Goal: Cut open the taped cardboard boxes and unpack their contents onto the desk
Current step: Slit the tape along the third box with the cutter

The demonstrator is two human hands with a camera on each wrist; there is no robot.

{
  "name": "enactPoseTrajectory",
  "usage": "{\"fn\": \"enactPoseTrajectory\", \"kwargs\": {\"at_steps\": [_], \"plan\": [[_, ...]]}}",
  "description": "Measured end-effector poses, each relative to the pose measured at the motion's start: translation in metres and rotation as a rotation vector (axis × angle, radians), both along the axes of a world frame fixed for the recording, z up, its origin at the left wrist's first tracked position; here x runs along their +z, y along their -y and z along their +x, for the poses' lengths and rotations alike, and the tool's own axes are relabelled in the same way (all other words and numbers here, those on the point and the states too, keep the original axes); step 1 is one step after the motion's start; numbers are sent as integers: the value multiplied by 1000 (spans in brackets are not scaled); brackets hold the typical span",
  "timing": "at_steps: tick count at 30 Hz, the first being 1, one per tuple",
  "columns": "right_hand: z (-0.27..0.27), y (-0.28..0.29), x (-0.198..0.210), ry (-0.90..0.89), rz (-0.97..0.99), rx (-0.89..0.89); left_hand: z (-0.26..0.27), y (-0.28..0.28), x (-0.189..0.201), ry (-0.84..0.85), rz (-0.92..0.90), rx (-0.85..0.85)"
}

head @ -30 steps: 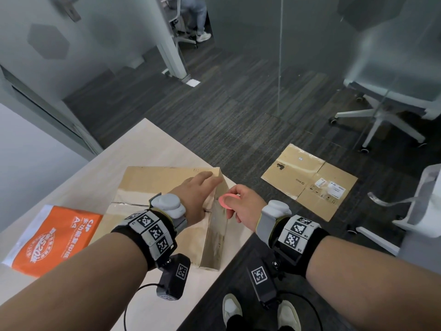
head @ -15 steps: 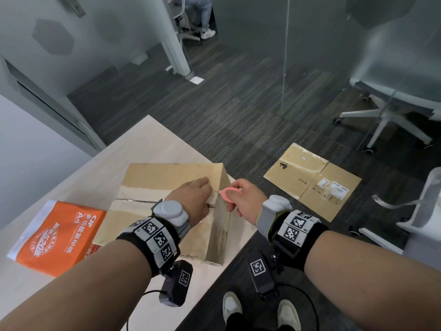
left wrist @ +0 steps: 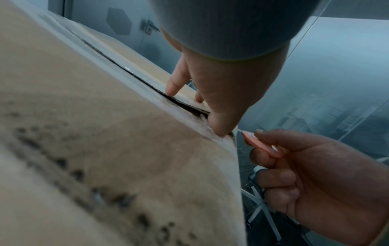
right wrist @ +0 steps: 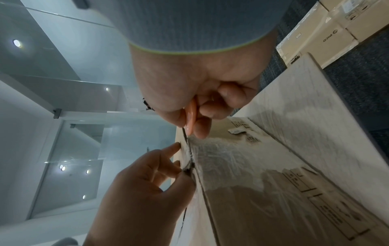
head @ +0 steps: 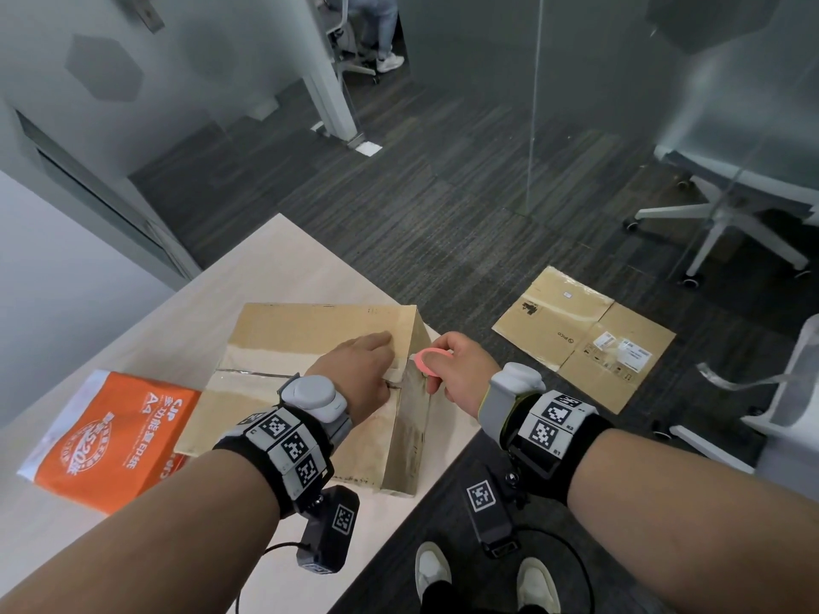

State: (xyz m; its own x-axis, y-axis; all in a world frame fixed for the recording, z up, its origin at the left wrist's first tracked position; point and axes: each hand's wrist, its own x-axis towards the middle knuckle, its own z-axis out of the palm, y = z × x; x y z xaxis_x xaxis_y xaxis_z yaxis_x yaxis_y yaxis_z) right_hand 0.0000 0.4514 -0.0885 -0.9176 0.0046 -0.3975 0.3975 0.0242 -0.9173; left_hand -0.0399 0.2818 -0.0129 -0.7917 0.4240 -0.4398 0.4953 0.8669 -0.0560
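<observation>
1. One counter (head: pixel 274 268) of pale wood carries the work; its right edge drops to the carpeted floor.
2. One taped cardboard box (head: pixel 306 334) lies flat near that edge. Its top seam shows as a dark slit, and clear tape wraps over the right end down the side wall. The flaps are not yet lifted and nothing is unpacked from it.
3. One flattened carton (head: pixel 585 339) lies on the floor, well apart from the counter. The right wrist view shows further pale boxes on the floor, perhaps two; the count is unsure.
4. One orange ream of paper (head: pixel 111 436) rests on the counter, touching the box's left end.
5. Two hands work. The left hand (head: pixel 359 374) lies over the box's right end, fingers fairly straight, thumb pressing at the seam corner; its grip is loose and encloses nothing.
6. The right hand (head: pixel 456 370) has its fingers curled tight round one small pink cutter (head: pixel 432 361), held just beside the top corner of the box.
7. Risks, as I judge them:
   - The left thumb (left wrist: pixel 219 126) sits very near the cutter's tip (left wrist: pixel 245 133); a slip could nick it.
   - The end tape is crumpled, so the tip may snag and jerk.
   - Cutting deep could score whatever is inside.
   - The box sits close to the counter edge; a hard pull towards the right might drag it off.
</observation>
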Motion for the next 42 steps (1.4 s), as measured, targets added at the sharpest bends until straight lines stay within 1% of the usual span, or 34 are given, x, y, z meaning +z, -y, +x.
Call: {"fn": "enactPoseTrajectory", "kwargs": {"at_steps": [7,12,17,22,27,31,38,42], "plan": [[1,-2,2,-18,12,14,4,2,-1,-24,51,26],[0,1,0,-13,20,7,4,10,-5,-30,143,38],[0,1,0,-15,6,21,8,16,-5,-75,252,64],[0,-1,2,-22,30,53,3,10,-8,-85,246,135],[-2,3,3,-26,118,48,4,9,-9,-65,209,156],[1,2,2,-41,148,63,6,11,-13,-20,197,151],[4,-1,9,-40,175,111,7,9,-15,-42,174,128],[5,-2,7,-33,147,140,8,8,-13,-39,189,120]]}}
